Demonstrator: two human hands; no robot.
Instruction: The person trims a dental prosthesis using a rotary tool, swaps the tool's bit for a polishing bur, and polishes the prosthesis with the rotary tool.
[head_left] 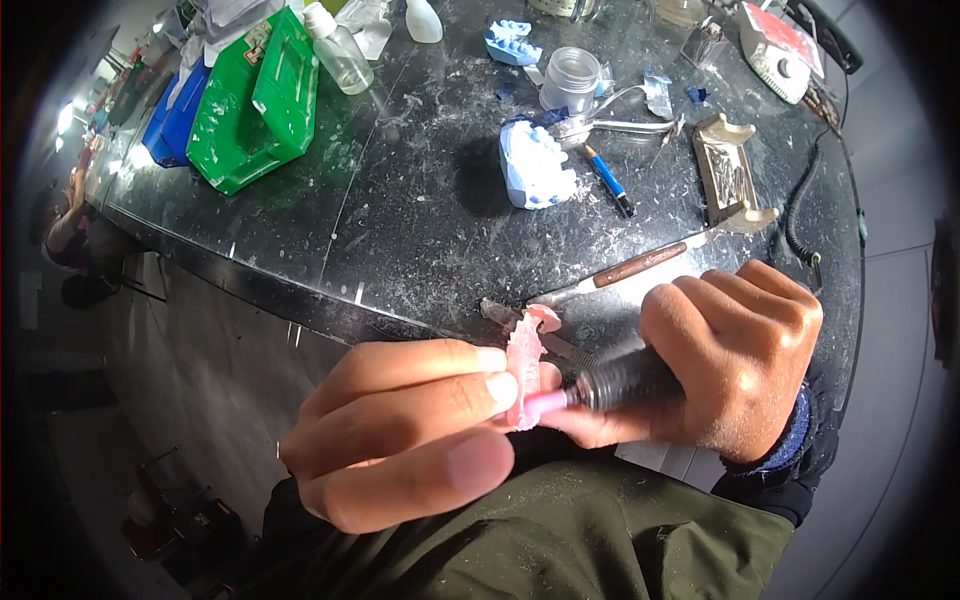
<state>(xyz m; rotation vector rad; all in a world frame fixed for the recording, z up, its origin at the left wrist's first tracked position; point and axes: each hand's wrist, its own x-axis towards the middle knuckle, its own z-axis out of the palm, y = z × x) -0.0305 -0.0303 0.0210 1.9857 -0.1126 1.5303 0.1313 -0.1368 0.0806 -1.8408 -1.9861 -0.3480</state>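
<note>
Near the bench's front edge, my left hand (410,430) pinches a thin, curved pink denture base (524,365) between its fingers and holds it on edge. My right hand (735,370) is wrapped round a black rotary handpiece (625,382). Its pink grinding tip (546,402) meets the lower end of the denture base; my fingers partly hide the contact. Just beyond my hands, a wood-handled spatula (640,266) lies slantwise on the bench. Behind the denture base rests a flat, clear-looking strip (570,350), partly covered.
The dusty black bench (400,220) carries a white dental cast (535,165), a blue pen (608,180), a clear jar (571,82) and a metal tool stand (728,175). Green (255,110) and blue (178,115) bins stand left. A coiled cord (800,215) hangs along the right side.
</note>
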